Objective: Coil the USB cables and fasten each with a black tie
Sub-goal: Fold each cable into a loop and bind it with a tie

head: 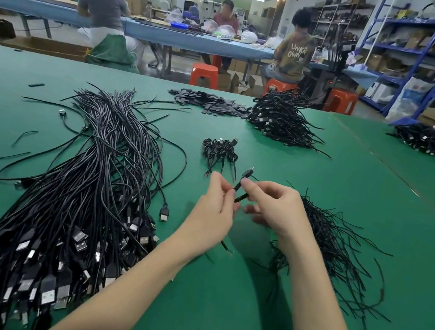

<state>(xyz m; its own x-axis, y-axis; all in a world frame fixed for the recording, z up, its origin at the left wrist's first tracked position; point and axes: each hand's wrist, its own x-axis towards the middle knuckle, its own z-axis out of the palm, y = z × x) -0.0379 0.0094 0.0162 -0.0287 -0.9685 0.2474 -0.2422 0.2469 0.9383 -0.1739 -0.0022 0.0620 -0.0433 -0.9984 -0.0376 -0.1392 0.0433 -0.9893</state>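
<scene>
Above the green mat (215, 308) | we pinch a coiled USB cable (243, 185) — left hand (213, 210) steadying, right hand (275, 206) closed on it | black ties (327, 241) beside — within reach.

Both bare forearms reach forward from the bottom edge and angle in toward each other, so the hands meet near the middle. The left hand (213, 207) is turned with its back toward the viewer, wrist slightly bent, thumb and forefinger raised and pinched together at the tips while the other fingers curl loosely underneath. The right hand (275, 206) sits just beside it, a little higher, knuckles up, its thumb and forefinger pinched toward the left hand's fingertips; the remaining fingers fold down and back under the palm. The fingertips of the two hands are almost touching. Both wrists are lifted, not resting.
</scene>
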